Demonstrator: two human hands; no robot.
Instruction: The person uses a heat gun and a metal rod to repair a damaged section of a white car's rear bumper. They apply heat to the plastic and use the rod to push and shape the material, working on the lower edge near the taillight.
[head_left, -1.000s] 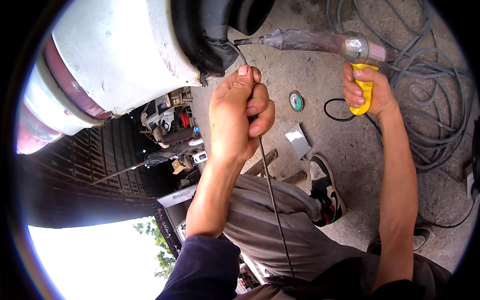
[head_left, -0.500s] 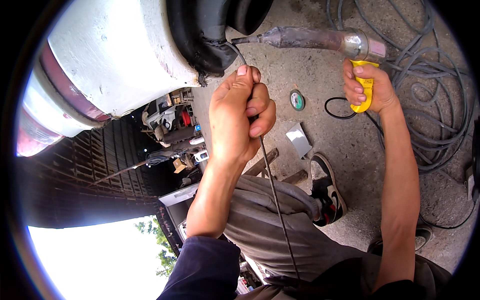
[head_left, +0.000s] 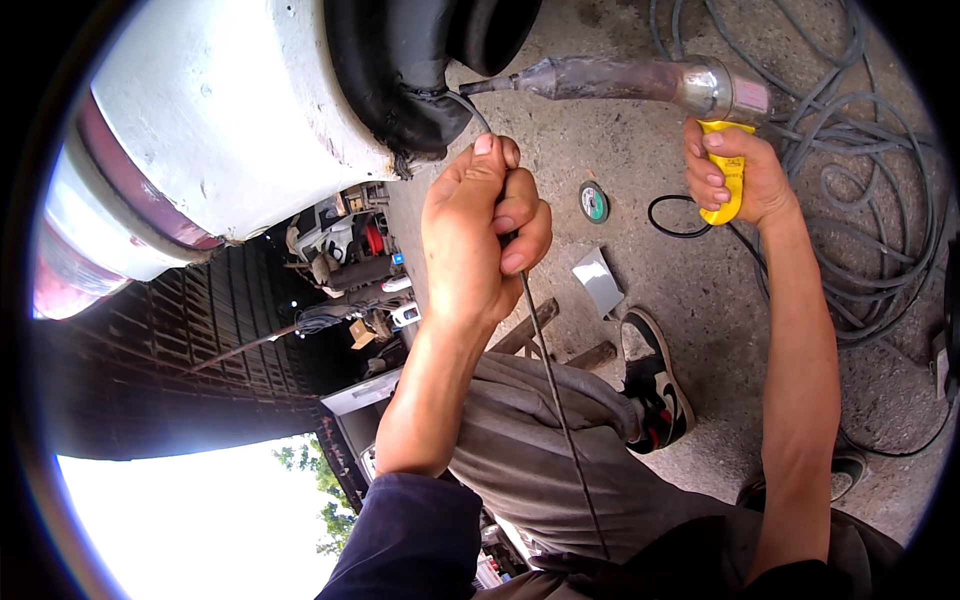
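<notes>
My left hand [head_left: 475, 225] is closed round a thin dark plastic welding rod [head_left: 558, 405], pinched between thumb and fingers. The rod's upper end curves to a black plastic part [head_left: 388, 75] beside a white painted body panel [head_left: 225, 100]. Below the hand, the rod trails down across my trousers. My right hand [head_left: 755, 178] grips the yellow handle of a hot air welding gun [head_left: 620, 78]. Its narrow nozzle [head_left: 485, 86] points left, close to where the rod meets the black part. Whether the nozzle touches the rod I cannot tell.
Grey cable [head_left: 885, 215] lies coiled on the concrete floor at the right. A cutting disc [head_left: 593, 202], a small pale sheet [head_left: 598, 280] and wooden pieces [head_left: 530, 325] lie near my shoe [head_left: 655, 380]. Workshop clutter [head_left: 350, 250] is at the left.
The gun's nozzle has shifted slightly down and left relative to the black part. Both hands keep their grips and have barely moved.
</notes>
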